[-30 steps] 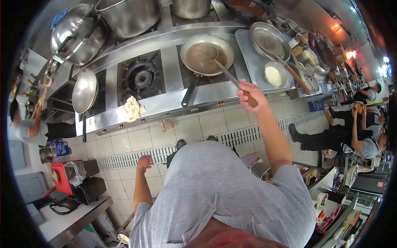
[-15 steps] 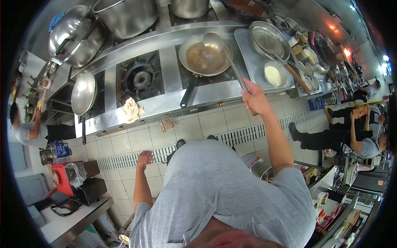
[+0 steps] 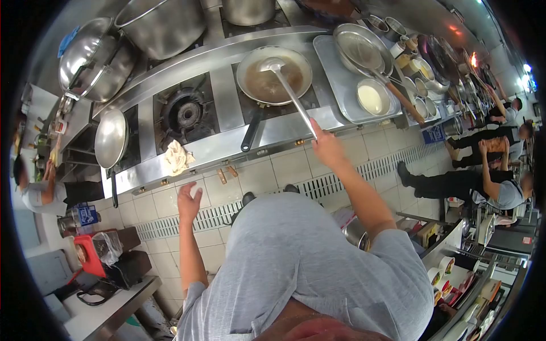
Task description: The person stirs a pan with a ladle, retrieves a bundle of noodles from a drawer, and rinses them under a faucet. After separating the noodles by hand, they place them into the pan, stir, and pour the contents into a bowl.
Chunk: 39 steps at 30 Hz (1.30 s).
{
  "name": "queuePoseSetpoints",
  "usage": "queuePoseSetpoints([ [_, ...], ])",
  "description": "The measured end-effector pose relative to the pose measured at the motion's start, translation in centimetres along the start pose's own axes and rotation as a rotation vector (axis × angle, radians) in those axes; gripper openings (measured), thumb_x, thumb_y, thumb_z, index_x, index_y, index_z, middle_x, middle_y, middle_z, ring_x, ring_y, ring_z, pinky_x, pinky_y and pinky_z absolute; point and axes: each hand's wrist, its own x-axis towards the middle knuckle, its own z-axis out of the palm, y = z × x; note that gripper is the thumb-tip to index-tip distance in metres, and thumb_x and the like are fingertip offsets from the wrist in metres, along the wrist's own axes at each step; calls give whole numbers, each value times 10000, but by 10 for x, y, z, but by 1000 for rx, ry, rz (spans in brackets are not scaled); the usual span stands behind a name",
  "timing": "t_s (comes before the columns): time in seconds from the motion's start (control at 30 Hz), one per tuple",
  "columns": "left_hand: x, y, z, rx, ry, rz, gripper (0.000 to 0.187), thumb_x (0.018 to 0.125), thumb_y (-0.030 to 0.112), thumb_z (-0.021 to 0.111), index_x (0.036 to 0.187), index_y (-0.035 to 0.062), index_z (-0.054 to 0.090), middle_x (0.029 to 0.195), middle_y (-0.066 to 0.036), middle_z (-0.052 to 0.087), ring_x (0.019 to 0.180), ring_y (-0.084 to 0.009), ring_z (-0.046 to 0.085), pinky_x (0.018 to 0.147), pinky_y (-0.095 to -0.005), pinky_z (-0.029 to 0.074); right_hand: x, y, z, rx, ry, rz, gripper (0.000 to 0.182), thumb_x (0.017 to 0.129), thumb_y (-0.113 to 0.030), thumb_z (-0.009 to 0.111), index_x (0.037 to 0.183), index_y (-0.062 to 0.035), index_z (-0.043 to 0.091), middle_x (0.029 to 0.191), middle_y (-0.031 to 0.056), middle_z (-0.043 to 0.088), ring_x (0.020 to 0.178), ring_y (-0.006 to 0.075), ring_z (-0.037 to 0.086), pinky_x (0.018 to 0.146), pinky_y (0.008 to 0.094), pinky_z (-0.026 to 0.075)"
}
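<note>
My right hand (image 3: 328, 149) is closed around the handle of a long metal ladle (image 3: 293, 95). The ladle's bowl is in the brown liquid of a frying pan (image 3: 307, 85), which sits on a burner with its black handle towards me. Off the front edge of the stove (image 3: 227, 149), my left hand (image 3: 189, 202) hangs empty with its fingers apart. Close above it, a crumpled cream cloth (image 3: 177, 157) lies on the stove edge. An unused burner (image 3: 189, 113) is between the cloth and the back ledge.
Right of the pan, a metal tray (image 3: 335, 85) holds a strainer (image 3: 358, 48) and a bowl of pale liquid (image 3: 372, 98). An empty pan (image 3: 110, 138) rests at the left. Large pots stand behind. Co-workers are at far left and right.
My right hand has moved left and down, and the ladle's bowl has gone from the pan's upper rim into the liquid. My left hand has risen towards the cloth.
</note>
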Motion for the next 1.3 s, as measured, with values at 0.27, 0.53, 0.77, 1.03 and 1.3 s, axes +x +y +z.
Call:
queuePoseSetpoints([
  [0.27,80,5,-4,556,-168,-61,824,803,365,747,1506,189,354,1587,-178,241,1448,-404,238,1064,-639,332,-9,-13,-9,65,-107,72,778,870,-204,660,1519,-84,248,1132,229,624,1006,407,636,857,498,526],
  [0.53,109,-53,-4,608,-131,208,1009,742,338,803,1551,141,233,1582,-200,248,1427,-421,278,1075,-540,383,-73,-47,-20,53,110,222,875,829,-462,697,1451,20,314,1060,226,662,983,397,651,850,467,523],
  [0.77,117,-24,-56,442,-352,550,629,826,299,716,1366,50,512,1430,-250,454,1354,-438,379,1129,-506,311,-229,-110,-93,797,383,699,691,884,-515,664,1219,85,587,960,210,704,1004,375,659,893,448,507],
  [1.03,25,140,-1,-181,-1528,679,421,923,138,647,1290,-48,555,1180,-141,649,1065,-189,623,942,-330,497,-388,-197,12,908,731,1069,415,825,-318,748,1094,-6,694,993,163,726,912,309,695,820,387,539],
  [1.3,-101,253,41,-152,-1837,1126,358,944,99,611,1274,-35,571,1199,-151,651,1103,-201,619,963,-332,482,-535,-352,71,471,1108,1440,408,839,-259,732,1164,-19,668,1010,156,723,890,281,704,813,376,554],
])
